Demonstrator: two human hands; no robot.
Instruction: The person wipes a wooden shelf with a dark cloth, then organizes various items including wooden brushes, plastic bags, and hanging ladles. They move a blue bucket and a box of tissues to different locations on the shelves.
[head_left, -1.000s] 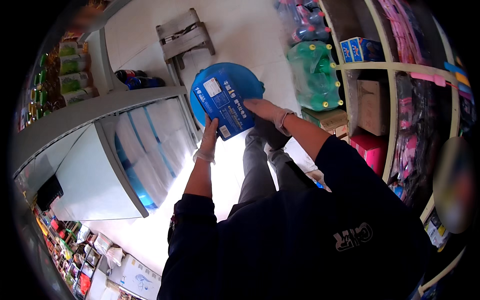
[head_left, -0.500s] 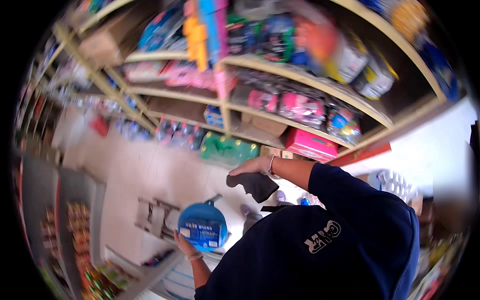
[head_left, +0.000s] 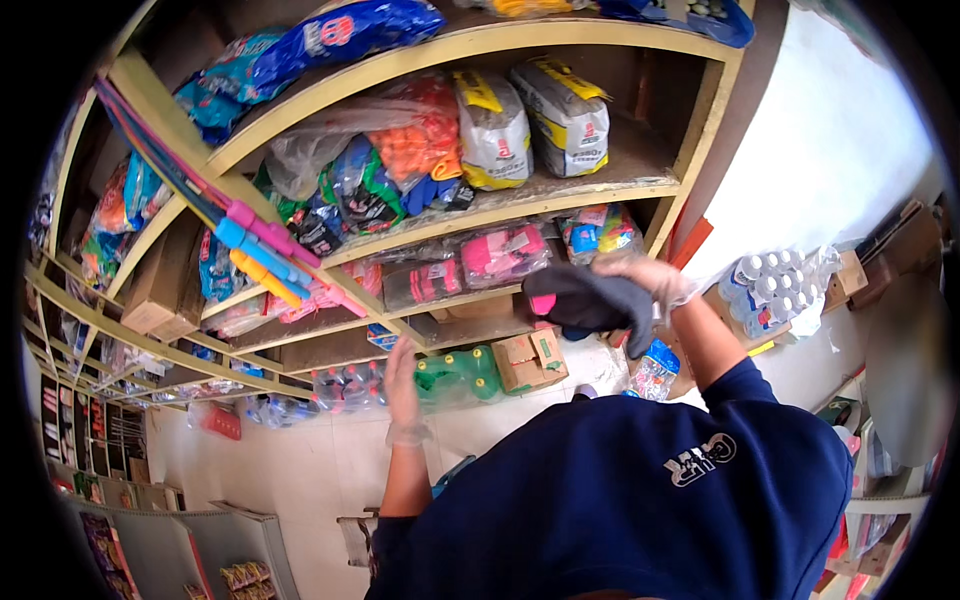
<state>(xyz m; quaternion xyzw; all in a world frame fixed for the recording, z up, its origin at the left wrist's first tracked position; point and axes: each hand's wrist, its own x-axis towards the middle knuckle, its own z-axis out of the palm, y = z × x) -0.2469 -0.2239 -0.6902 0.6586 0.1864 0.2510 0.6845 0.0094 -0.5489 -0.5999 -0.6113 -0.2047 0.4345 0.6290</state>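
My right hand (head_left: 645, 277) grips a dark grey cloth (head_left: 595, 300), holding it in front of the lower shelves at the right. The cloth hangs loosely, and a small pink patch shows at its left edge; I cannot tell whether that belongs to it or lies behind. My left hand (head_left: 402, 385) is raised with its fingers stretched upward and holds nothing. It is nearest to green bottles in wrap (head_left: 455, 378) on the floor. Of the blue dustpan-like thing, only a sliver of blue (head_left: 453, 474) shows beside my left forearm.
A cream shelf unit (head_left: 560, 216) ahead carries white-and-yellow bags (head_left: 495, 130), an orange bundle (head_left: 415, 135) and pink packages (head_left: 500, 255). A cardboard box (head_left: 530, 360) stands on the floor. Wrapped bottles (head_left: 770, 290) are at the right, and a grey rack (head_left: 240, 545) at the lower left.
My left hand has let go of the blue thing and moved up toward the shelves. My right hand has carried the dark cloth up and to the right. The view has turned toward the shelf unit.
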